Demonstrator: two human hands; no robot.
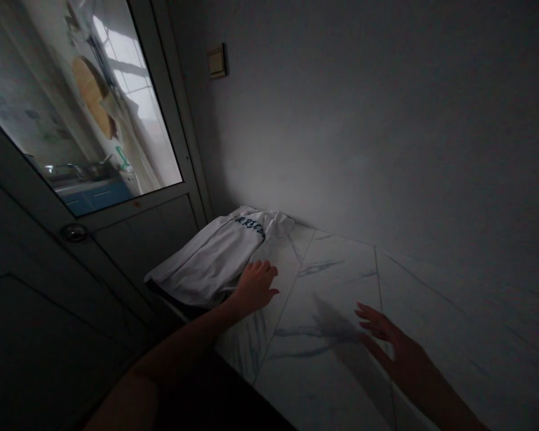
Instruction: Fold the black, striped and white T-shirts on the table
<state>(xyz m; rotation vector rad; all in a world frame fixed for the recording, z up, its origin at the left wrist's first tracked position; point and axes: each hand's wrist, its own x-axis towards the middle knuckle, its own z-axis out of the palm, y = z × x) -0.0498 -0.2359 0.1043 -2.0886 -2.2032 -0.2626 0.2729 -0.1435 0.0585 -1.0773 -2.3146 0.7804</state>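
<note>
A white garment with dark lettering (220, 254), perhaps a shirt, lies folded on the marble-patterned tabletop (327, 281), toward the door side. My left hand (257, 286) is over the near right edge of the garment, its fingers apart and slightly curled, with nothing seen in them. Whether it touches the cloth I cannot tell. Farther right, my right hand (388, 341) hovers above the tabletop with thumb and fingers spread, casting a shadow on the surface. It holds nothing.
A plain wall (363, 131) with a light switch (216, 61) rises behind the table. On the left stands a door (148, 224) with a round knob (74, 232). Through its glass pane show blue cabinets (101, 196) and a round wooden board (92, 96).
</note>
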